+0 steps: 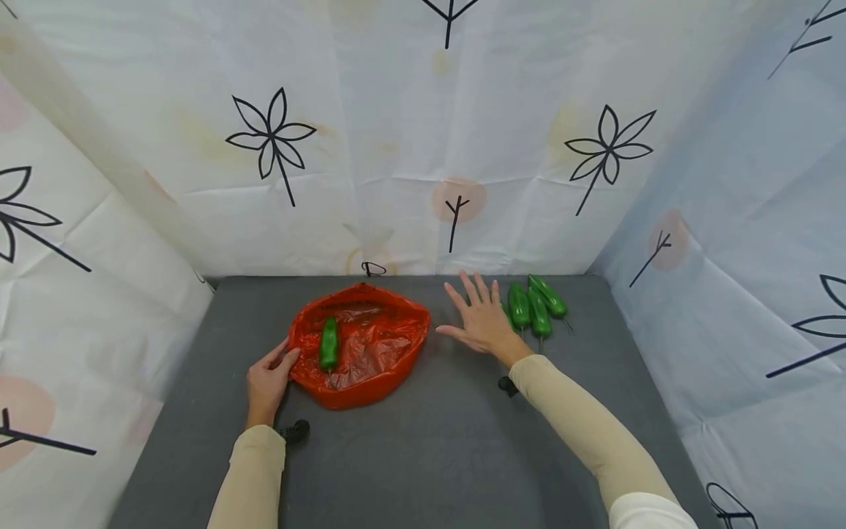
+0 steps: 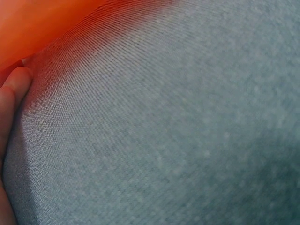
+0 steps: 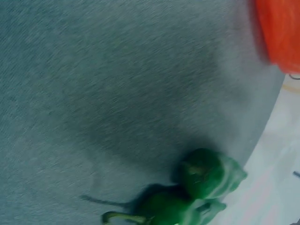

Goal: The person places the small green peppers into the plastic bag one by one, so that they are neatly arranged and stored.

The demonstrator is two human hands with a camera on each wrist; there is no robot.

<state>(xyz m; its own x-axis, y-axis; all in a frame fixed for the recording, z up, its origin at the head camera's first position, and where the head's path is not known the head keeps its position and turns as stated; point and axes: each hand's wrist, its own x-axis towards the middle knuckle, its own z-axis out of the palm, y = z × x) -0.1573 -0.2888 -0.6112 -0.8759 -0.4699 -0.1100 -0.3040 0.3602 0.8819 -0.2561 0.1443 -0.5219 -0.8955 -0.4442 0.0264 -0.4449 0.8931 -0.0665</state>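
A red plastic bag [image 1: 390,367] lies with its mouth spread wide, one green chili pepper [image 1: 328,344] resting inside toward the left. My left hand [image 1: 267,382] pinches the bag's left rim between thumb and fingers; in the left wrist view, fingertips [image 2: 18,84] meet the edge of the bag [image 2: 42,23]. Fingers spread and holding nothing, my right hand [image 1: 485,323] is over the table between the bag and a group of several green chili peppers [image 1: 539,312]. It partly hides the leftmost one. The right wrist view catches two of these peppers [image 3: 206,176] from close by.
The dark grey table [image 1: 423,463] ends at a white cloth backdrop [image 1: 396,147] with plant drawings, which also closes in both sides. The pepper group sits near the table's back right corner. Each wrist wears a small black camera mount [image 1: 297,432].
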